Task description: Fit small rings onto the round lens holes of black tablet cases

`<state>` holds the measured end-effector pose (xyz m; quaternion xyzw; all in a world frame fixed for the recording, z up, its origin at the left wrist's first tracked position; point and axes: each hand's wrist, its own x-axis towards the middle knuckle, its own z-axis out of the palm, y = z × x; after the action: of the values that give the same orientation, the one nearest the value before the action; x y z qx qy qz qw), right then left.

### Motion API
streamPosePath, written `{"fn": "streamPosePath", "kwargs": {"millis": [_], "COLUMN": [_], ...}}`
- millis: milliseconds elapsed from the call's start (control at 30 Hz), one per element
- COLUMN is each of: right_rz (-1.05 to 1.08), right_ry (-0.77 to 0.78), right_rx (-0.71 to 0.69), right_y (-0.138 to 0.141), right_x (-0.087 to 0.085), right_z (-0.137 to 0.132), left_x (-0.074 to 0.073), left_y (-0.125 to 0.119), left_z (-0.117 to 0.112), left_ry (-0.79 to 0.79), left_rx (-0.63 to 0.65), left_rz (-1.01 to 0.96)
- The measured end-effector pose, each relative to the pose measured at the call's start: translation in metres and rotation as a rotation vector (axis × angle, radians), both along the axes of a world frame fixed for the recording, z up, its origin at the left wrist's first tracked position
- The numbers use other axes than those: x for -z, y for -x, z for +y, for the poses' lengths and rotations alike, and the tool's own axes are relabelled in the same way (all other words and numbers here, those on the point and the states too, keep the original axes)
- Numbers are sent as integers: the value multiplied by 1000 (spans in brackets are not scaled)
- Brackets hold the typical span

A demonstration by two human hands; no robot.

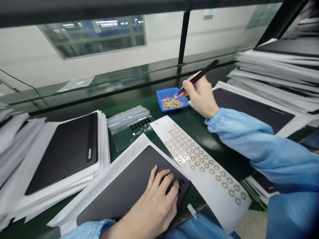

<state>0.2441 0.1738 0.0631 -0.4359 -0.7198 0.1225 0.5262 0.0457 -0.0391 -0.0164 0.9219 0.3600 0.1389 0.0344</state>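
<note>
My right hand pinches black tweezers, their tips reaching into a small blue plastic bin over a heap of small gold-coloured rings. One pale ring sits at the tweezer tips. My left hand lies on a dark tablet-like panel on white backing, fingertips close to a black ring on the panel. A white sheet with rows of gold-coloured rings lies between my hands.
A clear plastic bag holds black rings. A dark panel stack stands at the left, another panel lies under my right forearm, and white-backed sheets pile up at the right. A glass partition runs behind the green bench.
</note>
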Motion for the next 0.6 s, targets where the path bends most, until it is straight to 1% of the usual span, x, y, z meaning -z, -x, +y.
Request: {"fn": "streamPosePath", "kwargs": {"millis": [33,67,100,133,200,267,300,367,400,433,500,600], "right_rz": [-84,-171,-206,-237,-267,-291,-304,-337,-360,-388,-458,-564], "right_ry": [56,149,187,218,238,227,215,188,172,156,115,55], "right_rx": [21,58,68,75,65,38,18,-39,-79,-131,-267,-498], "right_y": [4,9,12,15,17,19,20,26,31,39,60,99], "right_x": [3,6,10,14,18,16,14,8,7,6,12,31], "right_z": [19,35,48,58,67,67,65,57,53,48,39,29], "left_x": [1,2,4,8,14,17,17,11,7,4,-1,3], "left_y": [0,-1,-1,-2,-3,-3,-2,2,6,10,22,42], "left_z": [0,0,0,0,-1,-1,-1,4,9,15,33,61], "left_ry": [-8,-14,-21,-30,-57,-74,-67,-41,-36,-42,-79,-126], "left_rx": [0,-1,-2,-6,-23,-36,-32,-41,-66,-107,-233,-450], "left_rz": [7,11,8,-3,-50,-91,-95,-76,-64,-55,-45,-28]}}
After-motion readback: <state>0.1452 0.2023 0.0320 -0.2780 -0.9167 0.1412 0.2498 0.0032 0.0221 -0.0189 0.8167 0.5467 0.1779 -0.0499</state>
